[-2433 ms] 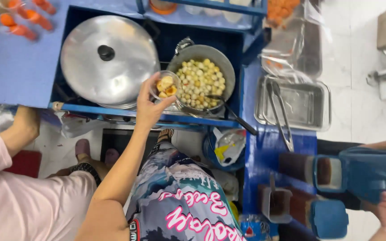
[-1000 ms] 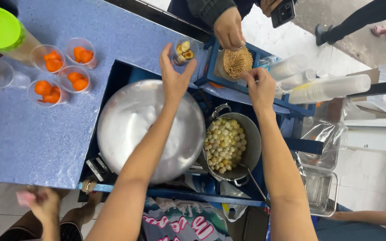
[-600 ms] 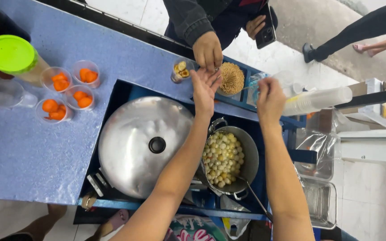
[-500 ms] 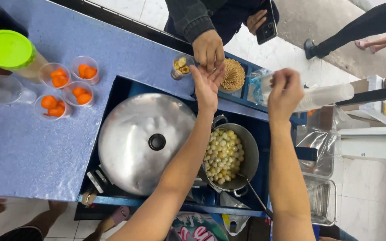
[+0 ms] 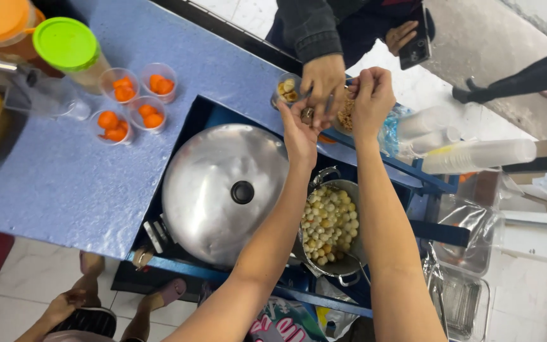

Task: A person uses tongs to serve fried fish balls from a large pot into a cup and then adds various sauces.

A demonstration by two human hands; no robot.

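Two hands meeting another person's hand over a blue tabletop.

Left hand (image 5: 300,130): palm up under the other person's hand (image 5: 321,81), coins (image 5: 308,115) between them; grip wide. Right hand (image 5: 371,95): grip narrow, pinching something too small to tell. Small cup of snacks (image 5: 285,89) just beside the hands. Below: domed metal lid (image 5: 223,190), pot of pale balls (image 5: 329,223). Cups of orange pieces (image 5: 133,100) well apart, left.
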